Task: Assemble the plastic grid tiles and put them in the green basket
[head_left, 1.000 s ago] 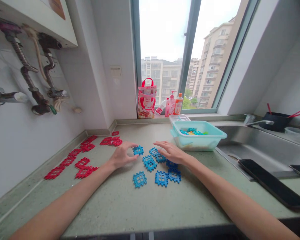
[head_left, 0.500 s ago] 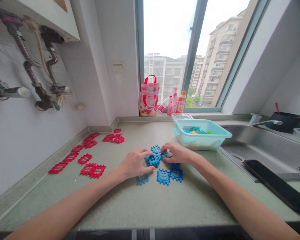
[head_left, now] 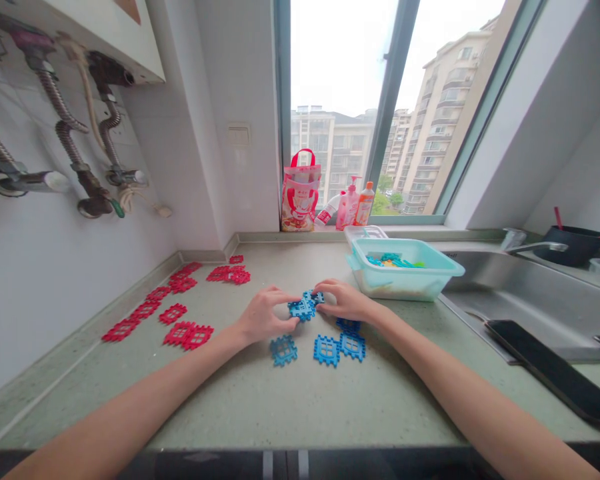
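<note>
Between my hands is a cluster of blue notched square building pieces with window-like cut-outs. My left hand pinches the cluster's left side between thumb and fingers. From the right, my right hand grips a blue piece at the cluster's right edge; its fingertips partly cover it. Nearer to me lie a lighter blue piece and two touching blue pieces, the left one and the right one. Another dark blue piece shows partly under my right wrist.
Several red notched pieces lie on the left of the counter. A turquoise tub with more pieces stands behind my right hand. Further right are a black phone-like slab and a steel sink. Bottles line the windowsill.
Both hands have shifted slightly away from me with the blue cluster. My right hand has come left against it. The lighter blue piece near my left hand is now uncovered.
</note>
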Demonstrator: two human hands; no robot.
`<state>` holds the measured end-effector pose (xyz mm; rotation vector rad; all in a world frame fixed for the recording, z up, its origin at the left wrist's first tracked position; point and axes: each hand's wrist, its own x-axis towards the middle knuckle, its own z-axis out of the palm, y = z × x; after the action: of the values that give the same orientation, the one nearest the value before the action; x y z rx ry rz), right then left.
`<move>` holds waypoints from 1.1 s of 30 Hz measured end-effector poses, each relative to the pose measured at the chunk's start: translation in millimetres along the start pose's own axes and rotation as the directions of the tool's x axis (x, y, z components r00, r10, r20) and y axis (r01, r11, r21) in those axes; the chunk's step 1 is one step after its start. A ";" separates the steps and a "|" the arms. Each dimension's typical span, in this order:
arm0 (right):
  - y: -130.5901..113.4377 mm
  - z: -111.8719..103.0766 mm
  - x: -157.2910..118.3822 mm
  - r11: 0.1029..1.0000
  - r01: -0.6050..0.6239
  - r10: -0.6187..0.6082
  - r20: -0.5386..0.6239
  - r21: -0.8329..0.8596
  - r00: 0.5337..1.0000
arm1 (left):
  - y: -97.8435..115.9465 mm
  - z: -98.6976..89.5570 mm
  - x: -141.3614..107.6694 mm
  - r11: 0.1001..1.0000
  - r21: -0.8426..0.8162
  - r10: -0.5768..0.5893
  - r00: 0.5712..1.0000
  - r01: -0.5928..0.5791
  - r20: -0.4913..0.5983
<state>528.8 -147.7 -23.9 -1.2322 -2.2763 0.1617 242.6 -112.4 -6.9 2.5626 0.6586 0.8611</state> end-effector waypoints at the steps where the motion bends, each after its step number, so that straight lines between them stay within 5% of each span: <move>1: 1.4 -2.0 -1.4 1.000 -0.007 0.007 0.001 0.014 1.000 | -2.3 -1.0 0.6 0.999 -0.028 -0.026 1.000 0.025 -0.014; 9: 7.1 -7.8 -5.6 0.992 -0.128 0.128 -0.032 0.002 0.991 | -9.0 2.4 3.4 0.999 -0.029 -0.027 0.996 0.029 0.084; 15: 9.4 -1.5 -0.3 0.990 -0.108 0.122 -0.170 0.091 0.978 | -9.0 5.0 1.4 0.996 -0.014 -0.088 0.993 0.089 0.078; 20: 9.6 4.0 4.8 0.995 0.005 -0.006 0.008 0.096 1.000 | -13.8 8.8 1.1 0.994 -0.048 -0.096 0.993 0.099 0.070; 24: 11.4 -2.1 0.9 0.994 -0.111 0.111 -0.012 0.022 0.994 | -18.5 10.8 0.5 0.991 -0.055 -0.118 0.990 0.122 0.074; 30: -22.9 -9.0 2.0 0.995 -0.053 0.080 -0.331 0.089 0.940 | -22.1 12.1 0.2 0.985 -0.122 -0.113 0.991 0.122 0.078; 33: -47.6 -2.0 4.7 0.992 0.080 -0.048 -0.296 0.094 0.954 | -23.9 13.0 0.3 0.984 -0.124 -0.119 0.990 0.128 0.076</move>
<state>492.6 -171.6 -3.7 -1.0502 -2.0204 0.0677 243.6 -94.9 -27.6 2.3977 0.7096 0.7464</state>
